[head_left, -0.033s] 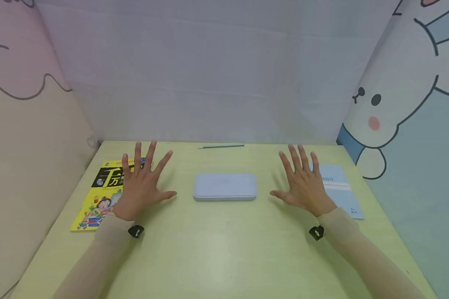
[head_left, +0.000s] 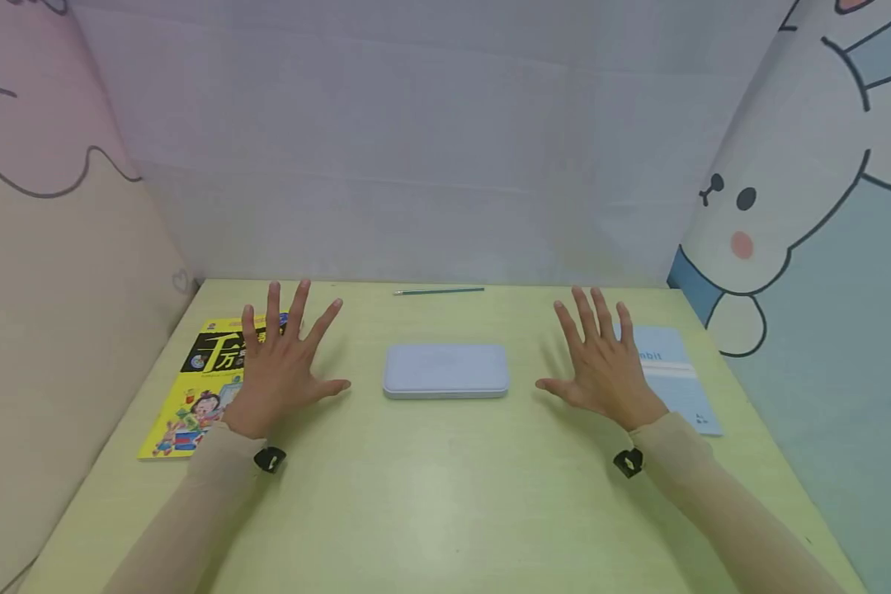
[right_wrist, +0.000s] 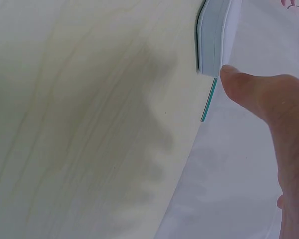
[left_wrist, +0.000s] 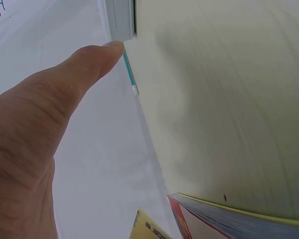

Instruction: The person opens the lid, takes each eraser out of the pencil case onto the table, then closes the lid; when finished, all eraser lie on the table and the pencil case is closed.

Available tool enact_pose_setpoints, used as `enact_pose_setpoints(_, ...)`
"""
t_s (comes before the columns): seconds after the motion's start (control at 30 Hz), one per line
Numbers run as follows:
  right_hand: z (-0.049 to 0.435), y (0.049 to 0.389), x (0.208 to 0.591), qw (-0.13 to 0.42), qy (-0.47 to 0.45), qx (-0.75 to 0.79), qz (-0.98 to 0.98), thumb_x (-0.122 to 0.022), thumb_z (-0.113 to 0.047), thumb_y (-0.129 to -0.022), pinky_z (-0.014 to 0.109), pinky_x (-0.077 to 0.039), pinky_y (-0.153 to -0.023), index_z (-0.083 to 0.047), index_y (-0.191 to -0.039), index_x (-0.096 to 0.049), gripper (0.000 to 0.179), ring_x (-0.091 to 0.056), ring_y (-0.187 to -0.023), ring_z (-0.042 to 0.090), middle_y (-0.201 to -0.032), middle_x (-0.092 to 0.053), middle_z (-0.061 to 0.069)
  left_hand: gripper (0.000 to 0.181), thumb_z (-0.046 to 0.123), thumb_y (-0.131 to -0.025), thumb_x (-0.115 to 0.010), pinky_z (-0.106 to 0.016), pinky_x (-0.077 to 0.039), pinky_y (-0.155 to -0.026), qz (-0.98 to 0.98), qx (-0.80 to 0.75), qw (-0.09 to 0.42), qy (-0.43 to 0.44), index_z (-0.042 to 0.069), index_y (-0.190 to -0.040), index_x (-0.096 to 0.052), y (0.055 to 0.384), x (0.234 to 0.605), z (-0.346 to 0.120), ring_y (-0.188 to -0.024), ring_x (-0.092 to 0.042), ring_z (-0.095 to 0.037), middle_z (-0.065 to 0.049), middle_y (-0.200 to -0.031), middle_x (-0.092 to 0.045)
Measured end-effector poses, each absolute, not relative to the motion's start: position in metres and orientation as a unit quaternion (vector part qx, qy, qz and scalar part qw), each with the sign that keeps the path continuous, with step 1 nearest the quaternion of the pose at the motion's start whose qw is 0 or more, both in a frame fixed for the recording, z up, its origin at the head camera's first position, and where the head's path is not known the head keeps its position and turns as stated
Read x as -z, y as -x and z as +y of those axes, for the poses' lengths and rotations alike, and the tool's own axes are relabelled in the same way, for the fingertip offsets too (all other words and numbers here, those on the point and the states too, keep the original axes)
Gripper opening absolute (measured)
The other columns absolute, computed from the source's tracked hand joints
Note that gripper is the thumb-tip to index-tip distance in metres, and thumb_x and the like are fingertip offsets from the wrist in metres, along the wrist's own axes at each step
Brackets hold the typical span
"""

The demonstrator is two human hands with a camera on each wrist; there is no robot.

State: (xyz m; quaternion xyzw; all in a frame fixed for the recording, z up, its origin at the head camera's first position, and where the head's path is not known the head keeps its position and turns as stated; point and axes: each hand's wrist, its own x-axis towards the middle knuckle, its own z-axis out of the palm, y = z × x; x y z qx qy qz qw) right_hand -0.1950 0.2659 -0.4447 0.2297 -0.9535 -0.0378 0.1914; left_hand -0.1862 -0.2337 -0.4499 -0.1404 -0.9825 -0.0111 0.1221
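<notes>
Tabletop (head_left: 445, 495) looks smooth tbh, so a low sweep could drag the yellow book (head_left: 202, 388) outside the left hand (head_left: 278, 371), or blue notebook (head_left: 671, 379) outside the right hand (head_left: 607, 370). White case (head_left: 445, 370) between the spread, empty fingers (head_left: 296, 312) might skid if nudged; pencil (head_left: 440, 290) beyond could roll.

Pale table (head_left: 445, 487): pencil (head_left: 440, 290), white case (head_left: 445, 370), yellow book (head_left: 196, 392) left, blue notebook (head_left: 674, 381) right.

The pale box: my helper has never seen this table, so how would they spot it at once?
On the light table, look between the yellow book and the blue booklet. The pale box lies there, nearer than the teal pencil. Unlike them, it has a plain top with rounded corners.
</notes>
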Motion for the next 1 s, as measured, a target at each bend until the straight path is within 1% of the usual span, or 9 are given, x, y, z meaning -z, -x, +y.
enact_pose_setpoints(0.13, 0.265, 0.194, 0.446, 0.186, -0.229, 0.040, -0.955, -0.073, -0.081, -0.074, 0.074, -0.013, -0.127, -0.007, -0.170, -0.025, 0.130, -0.014, -0.165, 0.050, -0.178, -0.015, 0.028, 0.134, 0.075, -0.067, -0.087, -0.077, 0.013, -0.124, -0.984, 0.011, 0.117, 0.137, 0.034, -0.173, -0.015, 0.184, 0.448, -0.232, -0.163, 0.036, -0.041, -0.009, -0.180, 0.026)
enact_pose_setpoints(0.27, 0.264, 0.194, 0.447, 0.176, -0.226, 0.045, -0.957, -0.073, -0.082, -0.075, 0.074, -0.012, -0.127, -0.007, -0.170, -0.023, 0.131, -0.013, -0.165, 0.050, -0.178, -0.015, 0.028, 0.133, 0.074, -0.067, -0.088, -0.078, 0.012, -0.124, -0.982, 0.019, 0.119, 0.144, 0.032, -0.172, -0.017, 0.182, 0.449, -0.229, -0.164, 0.033, -0.042, -0.014, -0.182, 0.016)
enact_pose_setpoints(0.37, 0.264, 0.193, 0.447, 0.172, -0.222, 0.046, -0.959, -0.073, -0.082, -0.075, 0.074, -0.011, -0.127, -0.008, -0.171, -0.022, 0.132, -0.013, -0.165, 0.050, -0.178, -0.014, 0.027, 0.133, 0.073, -0.066, -0.089, -0.078, 0.012, -0.124, -0.980, 0.027, 0.128, 0.152, 0.032, -0.172, -0.018, 0.182, 0.450, -0.226, -0.164, 0.031, -0.043, -0.016, -0.182, 0.012)
enact_pose_setpoints(0.53, 0.264, 0.191, 0.445, 0.175, -0.222, 0.037, -0.959, -0.074, -0.080, -0.075, 0.074, -0.011, -0.126, -0.007, -0.171, -0.022, 0.131, -0.015, -0.164, 0.051, -0.178, -0.014, 0.028, 0.133, 0.075, -0.065, -0.088, -0.078, 0.006, -0.124, -0.977, 0.024, 0.145, 0.157, 0.033, -0.171, -0.019, 0.182, 0.452, -0.221, -0.165, 0.029, -0.042, -0.015, -0.182, 0.010)
enact_pose_setpoints(0.6, 0.264, 0.191, 0.445, 0.175, -0.221, 0.033, -0.959, -0.073, -0.080, -0.076, 0.074, -0.012, -0.126, -0.007, -0.170, -0.022, 0.130, -0.015, -0.163, 0.051, -0.178, -0.015, 0.028, 0.133, 0.077, -0.065, -0.086, -0.079, 0.005, -0.123, -0.977, 0.023, 0.144, 0.158, 0.034, -0.171, -0.019, 0.182, 0.454, -0.219, -0.165, 0.028, -0.043, -0.015, -0.182, 0.010)
enact_pose_setpoints(0.87, 0.265, 0.190, 0.450, 0.161, -0.180, -0.024, -0.970, -0.076, -0.075, -0.076, 0.076, -0.010, -0.125, -0.009, -0.170, -0.018, 0.129, -0.012, -0.163, 0.052, -0.177, -0.014, 0.028, 0.131, 0.079, -0.068, -0.084, -0.079, 0.009, -0.124, -0.979, 0.059, 0.113, 0.160, 0.036, -0.172, -0.016, 0.181, 0.459, -0.207, -0.165, 0.026, -0.045, -0.013, -0.183, 0.012)
enact_pose_setpoints(1.0, 0.262, 0.190, 0.456, 0.171, -0.182, -0.087, -0.964, -0.076, -0.074, -0.077, 0.078, -0.015, -0.121, -0.008, -0.170, -0.018, 0.127, -0.015, -0.161, 0.053, -0.175, -0.017, 0.029, 0.130, 0.079, -0.069, -0.084, -0.079, 0.007, -0.123, -0.976, 0.074, 0.116, 0.169, 0.035, -0.172, -0.018, 0.180, 0.462, -0.203, -0.166, 0.020, -0.048, -0.014, -0.183, 0.008)
